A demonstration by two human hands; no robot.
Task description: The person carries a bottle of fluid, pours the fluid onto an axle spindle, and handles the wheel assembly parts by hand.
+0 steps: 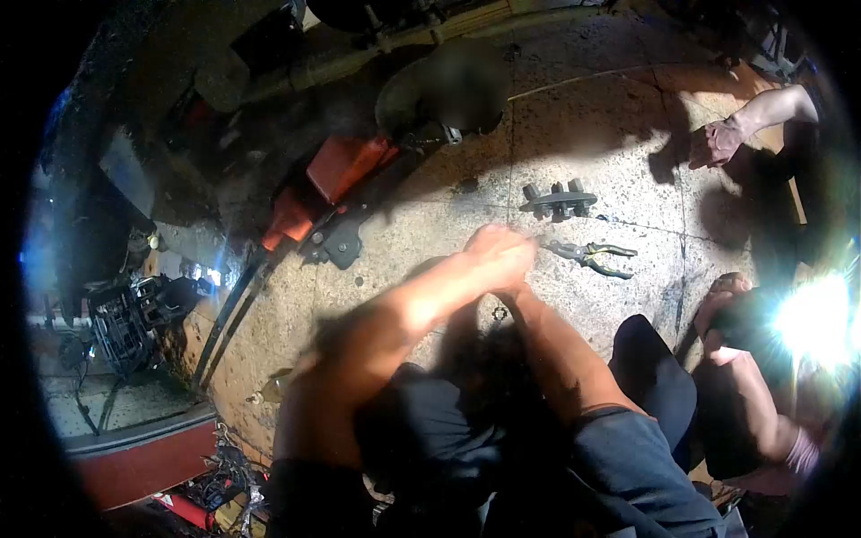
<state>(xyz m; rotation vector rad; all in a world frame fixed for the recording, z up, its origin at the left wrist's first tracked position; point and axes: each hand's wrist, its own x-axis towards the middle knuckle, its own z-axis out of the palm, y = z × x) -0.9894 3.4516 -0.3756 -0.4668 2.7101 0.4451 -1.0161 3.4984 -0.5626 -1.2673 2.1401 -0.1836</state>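
Hands overlap over floor; grip hidden, cannot tell. Pliers lie just beside; dark part near tile edge.

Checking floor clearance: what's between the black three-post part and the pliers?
In the head view, only a strip of bare, speckled floor shows between the black three-post part and the pliers.

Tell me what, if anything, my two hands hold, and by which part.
Cannot be told: the overlapping hands hide any hold. Pliers lie on the floor nearby.
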